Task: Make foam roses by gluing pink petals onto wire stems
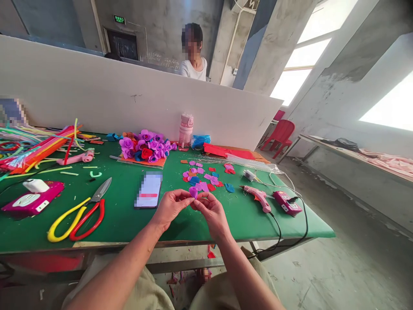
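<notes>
Between my fingertips is a small purple paper flower bud (193, 192), rolled at its top. My left hand (172, 207) pinches it from the left, and my right hand (211, 211) pinches it from the right. Just beyond the hands lie loose petals (211, 177) in purple, red, blue and orange. Farther back, finished-looking purple, red and blue paper roses (145, 146) are heaped on a flat orange piece. The fingers partly cover the bud's lower end.
A pink glue gun (258, 197) and magenta power strip (288, 203) sit right, their cords hanging over the edge. Scissors (85, 211) and a phone (148, 190) lie left. A pink bottle (186, 131) stands before a white board (129, 90). A person (194, 54) is behind it.
</notes>
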### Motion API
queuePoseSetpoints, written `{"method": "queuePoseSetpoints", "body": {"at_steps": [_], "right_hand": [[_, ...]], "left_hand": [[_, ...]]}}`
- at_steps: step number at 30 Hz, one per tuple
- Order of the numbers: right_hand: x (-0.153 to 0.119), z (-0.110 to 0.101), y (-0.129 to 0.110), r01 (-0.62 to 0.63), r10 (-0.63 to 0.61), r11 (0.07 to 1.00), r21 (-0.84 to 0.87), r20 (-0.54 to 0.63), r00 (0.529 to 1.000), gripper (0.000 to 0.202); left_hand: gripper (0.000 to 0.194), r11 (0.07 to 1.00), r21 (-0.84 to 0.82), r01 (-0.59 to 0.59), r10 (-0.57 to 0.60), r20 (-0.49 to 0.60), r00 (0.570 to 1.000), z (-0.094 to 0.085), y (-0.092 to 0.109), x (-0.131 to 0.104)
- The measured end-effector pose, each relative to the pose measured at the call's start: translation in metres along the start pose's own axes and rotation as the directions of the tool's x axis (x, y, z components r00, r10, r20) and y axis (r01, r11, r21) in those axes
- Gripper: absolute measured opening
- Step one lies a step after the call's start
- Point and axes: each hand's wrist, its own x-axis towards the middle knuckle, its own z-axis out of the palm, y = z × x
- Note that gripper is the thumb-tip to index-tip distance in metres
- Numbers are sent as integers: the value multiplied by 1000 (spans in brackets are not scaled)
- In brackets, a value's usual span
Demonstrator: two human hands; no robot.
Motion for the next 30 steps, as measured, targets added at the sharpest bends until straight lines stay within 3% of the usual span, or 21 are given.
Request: {"method": "queuePoseSetpoints", "body": {"at_steps": [5,13,17,21,25,30], "right_hand": [[-3,-5,-6,104,-104,993,-47,14,994,20],[-14,-10,-11,258,-266,955,-149,-35,963,12],[-23,-10,-15,269,-291,941,-207,-83,953,13],[-33,-6,-19,254,-290,940,-228,-142,946,20],[-42,2,-26,265,-288,949,-173,-127,949,22],[-60,8,-51,317,-365,915,-248,-179,914,19]], "left_hand": [[19,975,122,-183,175,76,982,-3,10,-4],[26,997,26,-70,63,221,973,4,17,-10],[24,998,-49,-44,56,307,950,17,19,-13],[29,988,-153,3,45,309,950,29,18,-18],[34,963,-267,-39,121,299,947,36,19,-22],[35,946,-308,-102,225,396,890,34,30,-33]]}}
